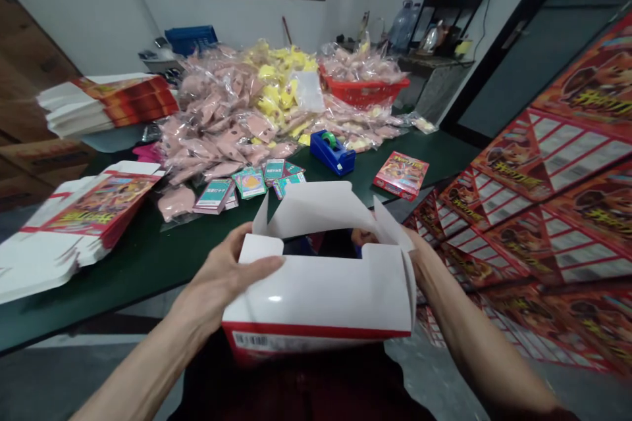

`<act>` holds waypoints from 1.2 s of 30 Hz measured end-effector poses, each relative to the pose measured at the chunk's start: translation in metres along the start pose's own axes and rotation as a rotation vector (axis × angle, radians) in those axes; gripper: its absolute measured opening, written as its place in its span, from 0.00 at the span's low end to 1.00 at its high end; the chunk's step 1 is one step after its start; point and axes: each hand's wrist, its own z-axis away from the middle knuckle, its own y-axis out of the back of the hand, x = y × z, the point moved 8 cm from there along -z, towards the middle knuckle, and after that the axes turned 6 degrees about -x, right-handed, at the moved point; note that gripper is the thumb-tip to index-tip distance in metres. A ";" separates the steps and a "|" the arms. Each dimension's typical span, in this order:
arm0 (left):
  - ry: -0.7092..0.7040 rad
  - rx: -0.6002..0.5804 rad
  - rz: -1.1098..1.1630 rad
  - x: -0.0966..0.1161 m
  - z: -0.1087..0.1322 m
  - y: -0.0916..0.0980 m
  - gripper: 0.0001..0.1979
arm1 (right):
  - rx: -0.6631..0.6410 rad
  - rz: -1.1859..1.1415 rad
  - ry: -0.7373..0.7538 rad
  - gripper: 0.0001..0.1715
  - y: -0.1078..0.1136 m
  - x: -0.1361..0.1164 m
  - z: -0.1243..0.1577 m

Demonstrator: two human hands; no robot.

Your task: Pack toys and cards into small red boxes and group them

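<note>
A white cardboard box (320, 289) with a red lower edge and a barcode is tilted over my lap, its top flaps standing up and its mouth open. My left hand (232, 276) is closed on its left side, the thumb lying across the near panel. At the right side, my right hand (417, 253) holds the box; a flap covers most of it, and curled fingertips show inside the opening. The box's dark interior cannot be made out. Just beyond the box lie teal-and-white cards (251, 182) in small piles and a blue tape dispenser (333, 152) with green tape.
Bagged pink pieces (212, 118) and yellow ones (276, 79) are heaped on the green table (172, 256), near a red basket (365, 91). Flattened printed boxes (93, 210) lie left. A small red box (401, 175) sits right, beside tall stacks of printed boxes (533, 210).
</note>
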 end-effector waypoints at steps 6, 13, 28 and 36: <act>0.270 -0.132 0.095 -0.019 -0.007 -0.027 0.24 | 0.184 0.052 0.032 0.29 0.035 0.004 0.027; 0.239 -0.089 0.158 -0.039 0.005 -0.016 0.25 | 0.778 0.325 0.353 0.23 0.031 -0.030 0.086; -0.257 -0.081 -0.283 0.009 -0.001 -0.018 0.15 | 0.324 1.592 0.407 0.16 -0.142 -0.008 0.051; -0.407 -0.325 -0.416 0.014 -0.004 -0.023 0.27 | 0.253 1.522 0.106 0.17 -0.128 0.008 0.050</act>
